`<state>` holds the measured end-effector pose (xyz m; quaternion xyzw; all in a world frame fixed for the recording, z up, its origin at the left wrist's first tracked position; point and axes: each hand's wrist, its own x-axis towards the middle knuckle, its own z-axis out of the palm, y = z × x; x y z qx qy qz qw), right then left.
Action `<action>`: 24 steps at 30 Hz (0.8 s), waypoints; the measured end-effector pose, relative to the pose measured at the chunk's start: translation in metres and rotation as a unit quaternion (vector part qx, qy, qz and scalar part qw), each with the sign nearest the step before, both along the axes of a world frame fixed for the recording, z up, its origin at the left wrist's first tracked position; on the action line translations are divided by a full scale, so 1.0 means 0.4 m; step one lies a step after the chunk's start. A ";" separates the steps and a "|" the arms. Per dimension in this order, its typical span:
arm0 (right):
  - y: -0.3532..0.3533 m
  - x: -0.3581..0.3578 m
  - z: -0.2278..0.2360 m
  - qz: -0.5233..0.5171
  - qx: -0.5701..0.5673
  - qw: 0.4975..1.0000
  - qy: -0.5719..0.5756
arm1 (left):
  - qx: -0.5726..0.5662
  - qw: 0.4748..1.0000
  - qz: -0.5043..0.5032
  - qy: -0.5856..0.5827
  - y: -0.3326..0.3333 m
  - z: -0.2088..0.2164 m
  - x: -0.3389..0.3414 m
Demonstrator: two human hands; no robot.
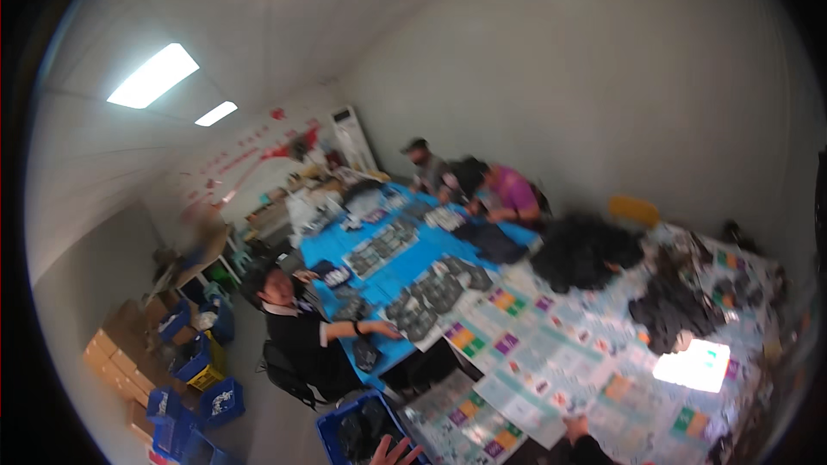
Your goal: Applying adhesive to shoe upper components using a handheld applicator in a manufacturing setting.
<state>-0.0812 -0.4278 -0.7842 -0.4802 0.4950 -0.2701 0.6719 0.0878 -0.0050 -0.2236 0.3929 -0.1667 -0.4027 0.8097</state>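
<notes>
The view is tilted and blurred. My left hand shows at the lower edge with its fingers spread and nothing in it, just beside a blue crate filled with dark items. My right hand, coming out of a dark sleeve, rests at the near edge of the table on printed sheets with coloured squares. Whether its fingers grip anything is unclear. Piles of small dark items lie in rows further along the table.
The long table has a blue cover at its far half. Heaps of black items sit mid-table. A person in black sits at the left side; others sit across. Blue crates and cardboard boxes stand on the floor.
</notes>
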 end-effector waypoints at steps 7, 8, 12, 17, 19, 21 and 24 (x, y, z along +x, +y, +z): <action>0.023 -0.102 0.235 0.249 -0.478 0.810 0.233 | -0.236 0.926 -0.127 -0.264 -0.144 0.479 -0.087; 0.027 -0.118 0.260 0.336 -0.307 0.848 0.273 | -0.233 0.914 -0.135 -0.303 -0.151 0.487 -0.098; 0.035 -0.075 0.256 0.149 -0.145 0.976 0.062 | -0.191 0.878 -0.155 -0.412 -0.175 0.477 -0.116; 0.043 -0.084 0.379 -0.063 0.282 0.898 -0.332 | -0.062 0.833 -0.289 -0.468 -0.173 0.351 -0.163; 0.043 -0.113 0.365 -0.075 -0.003 0.995 -0.065 | -0.024 0.794 -0.385 -0.470 -0.171 0.282 -0.184; -0.027 -0.180 0.312 -0.032 -0.183 0.983 0.007 | -0.011 0.740 -0.472 -0.480 -0.144 0.224 -0.225; 0.061 -0.092 0.479 -0.110 0.030 0.992 -0.047 | 0.282 0.853 -0.180 -0.400 -0.075 -0.171 -0.133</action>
